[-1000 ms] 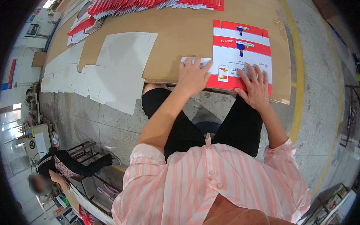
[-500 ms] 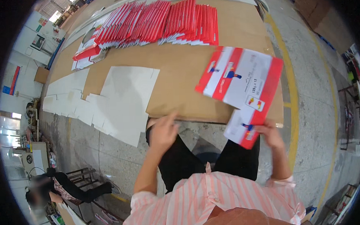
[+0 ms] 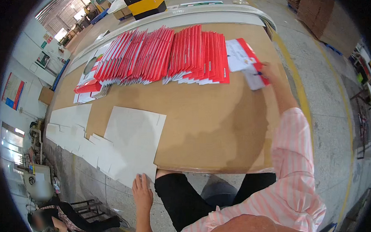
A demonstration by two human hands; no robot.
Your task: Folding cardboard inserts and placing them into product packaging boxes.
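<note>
My right hand (image 3: 270,71) reaches far forward and grips a flat red and white carton (image 3: 245,60) at the right end of a long overlapping row of the same red cartons (image 3: 167,55). The row lies across the far side of a brown cardboard sheet (image 3: 210,127) spread on the floor. My left hand (image 3: 142,192) rests flat on the grey floor near my knee, its fingers spread and touching the near edge of a white card sheet (image 3: 131,138).
More white card blanks (image 3: 67,132) lie at the left edge of the brown sheet. A yellow floor line (image 3: 299,87) runs along the right. Another person (image 3: 54,218) sits low at the lower left. Stacked brown cardboard (image 3: 316,9) stands at the far right.
My right hand has carried the red and white carton from in front of my knees out to the end of the red row. My left hand came off the carton and dropped to the floor.
</note>
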